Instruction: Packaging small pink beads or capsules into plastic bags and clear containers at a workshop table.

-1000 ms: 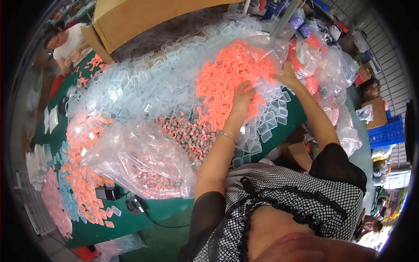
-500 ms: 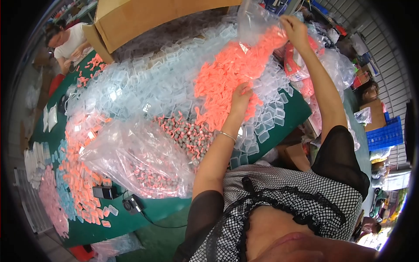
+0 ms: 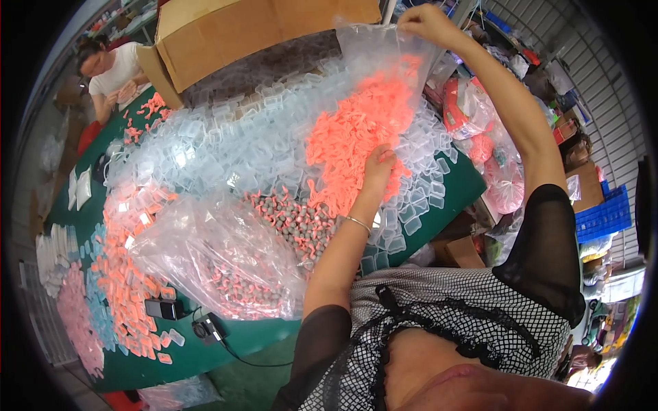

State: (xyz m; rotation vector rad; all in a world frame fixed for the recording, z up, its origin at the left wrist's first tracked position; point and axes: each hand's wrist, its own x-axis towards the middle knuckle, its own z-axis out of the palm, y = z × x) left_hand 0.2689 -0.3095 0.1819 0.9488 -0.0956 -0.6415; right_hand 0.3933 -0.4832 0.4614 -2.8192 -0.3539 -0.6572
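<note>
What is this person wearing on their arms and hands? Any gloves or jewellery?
No gloves: both the left hand and the right hand are bare. A thin silver bangle circles the left wrist. Sheer black short sleeves cover the upper arms only, leaving the forearms uncovered. They belong to a black-and-white checked top with dark ruffled trim.

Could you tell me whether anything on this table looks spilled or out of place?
Yes. The right hand holds a clear plastic bag upended, and orange pieces lie in a loose heap over the clear plastic trays, under the left hand. Grey-and-pink pieces also spill from another bag.
</note>
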